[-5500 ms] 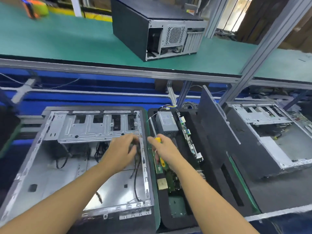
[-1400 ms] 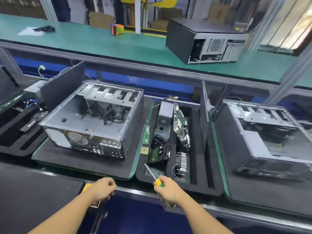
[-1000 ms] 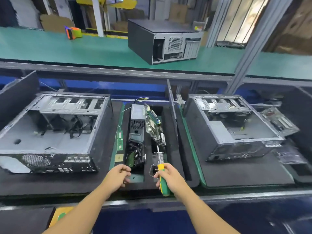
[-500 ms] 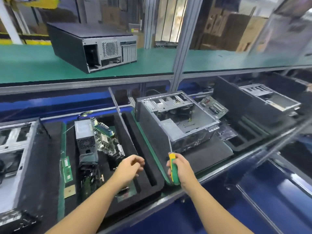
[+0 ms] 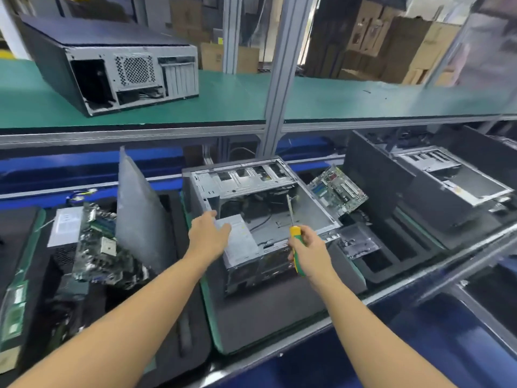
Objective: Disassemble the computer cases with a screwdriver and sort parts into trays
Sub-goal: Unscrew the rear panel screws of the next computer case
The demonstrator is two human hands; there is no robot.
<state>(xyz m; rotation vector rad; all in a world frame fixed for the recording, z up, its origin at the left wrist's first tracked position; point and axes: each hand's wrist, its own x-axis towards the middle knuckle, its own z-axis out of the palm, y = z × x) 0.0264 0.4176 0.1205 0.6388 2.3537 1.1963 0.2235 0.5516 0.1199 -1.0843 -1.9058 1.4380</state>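
The open computer case (image 5: 307, 211) lies on its side right in front of me, on a black foam tray (image 5: 251, 317) with a green edge. Its open side faces up, with the drive cage at the far end and a silver box (image 5: 243, 239) in the near left corner. My right hand (image 5: 309, 252) has its fingers clamped round the yellow and green handle of the screwdriver (image 5: 293, 232), at the case's near edge. The shaft points up and away over the open interior. My left hand (image 5: 208, 236) reaches over the near left corner by the silver box with its fingers apart, holding nothing. I cannot tell whether it touches the metal.

In the tray to the left a grey side panel (image 5: 137, 217) stands on edge beside a motherboard (image 5: 103, 247). To the right a second motherboard (image 5: 337, 190) leans just beside the case, and another opened case (image 5: 447, 180) lies further right. On the green shelf (image 5: 363, 99) above sits a closed case (image 5: 112, 65).
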